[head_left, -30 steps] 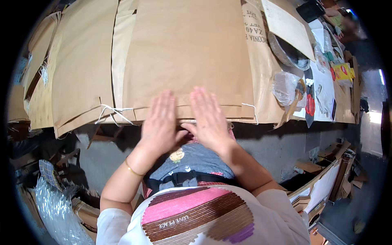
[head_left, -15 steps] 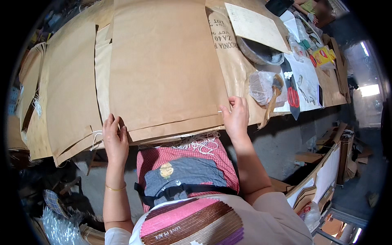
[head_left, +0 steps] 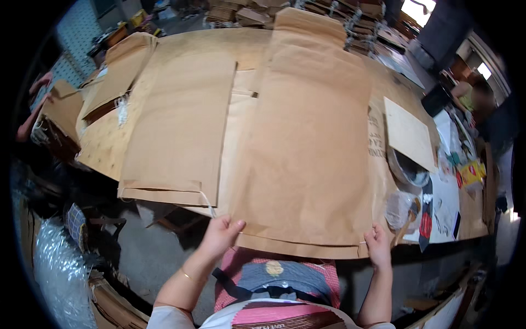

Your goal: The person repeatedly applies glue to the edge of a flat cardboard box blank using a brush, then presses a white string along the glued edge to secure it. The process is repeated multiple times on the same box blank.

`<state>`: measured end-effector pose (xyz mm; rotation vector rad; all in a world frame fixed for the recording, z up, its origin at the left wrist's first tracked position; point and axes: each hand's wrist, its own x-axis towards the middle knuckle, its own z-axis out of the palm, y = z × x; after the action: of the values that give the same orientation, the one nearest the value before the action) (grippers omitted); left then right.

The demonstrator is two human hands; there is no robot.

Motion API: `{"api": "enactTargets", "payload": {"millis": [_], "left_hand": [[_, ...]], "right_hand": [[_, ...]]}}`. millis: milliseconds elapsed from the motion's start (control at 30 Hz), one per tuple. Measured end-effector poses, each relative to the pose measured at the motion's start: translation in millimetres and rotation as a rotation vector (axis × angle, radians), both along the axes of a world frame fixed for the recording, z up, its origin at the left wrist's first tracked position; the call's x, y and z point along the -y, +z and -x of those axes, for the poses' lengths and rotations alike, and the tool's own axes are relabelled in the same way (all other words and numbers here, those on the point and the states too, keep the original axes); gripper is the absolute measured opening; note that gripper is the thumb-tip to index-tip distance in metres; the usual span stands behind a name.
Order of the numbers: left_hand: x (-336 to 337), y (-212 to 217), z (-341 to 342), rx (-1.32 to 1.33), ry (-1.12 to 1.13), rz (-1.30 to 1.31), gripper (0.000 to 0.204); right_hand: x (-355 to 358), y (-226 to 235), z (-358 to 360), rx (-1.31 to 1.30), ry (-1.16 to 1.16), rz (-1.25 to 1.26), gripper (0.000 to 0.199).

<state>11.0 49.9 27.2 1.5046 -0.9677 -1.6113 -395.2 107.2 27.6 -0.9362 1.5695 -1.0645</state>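
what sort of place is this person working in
Probably a small workshop for paper goods: a large folded brown paper piece spans a broad wooden table, another lies beside it, and brown bundles are piled beyond.

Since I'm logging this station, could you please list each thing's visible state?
Large rectangular brown paper bag: lying flat.
Narrower brown paper bag, left: lying flat.
Right hand: closed on thin white string.
Left hand: closed on string, opposite corner.
Round grey basin: partly covered.
Pale rectangular flat board: resting over basin.
Clear plastic bag: crumpled.
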Motion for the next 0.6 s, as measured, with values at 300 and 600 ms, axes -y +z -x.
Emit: {"api": "enactTargets", "payload": {"millis": [300,600], "left_hand": [[21.0,-7.9,-183.1,0.922,0.569,0.706,0.024],[89.7,-31.0,-371.8,0.782,0.484,0.192,0.029]], "right_hand": [[112.7,-44.1,-196.2,-0.255,0.292,0.457,0.040],[177.1,-34.6,-351.7,-0.404,0.633,0.047,0.040]]}}
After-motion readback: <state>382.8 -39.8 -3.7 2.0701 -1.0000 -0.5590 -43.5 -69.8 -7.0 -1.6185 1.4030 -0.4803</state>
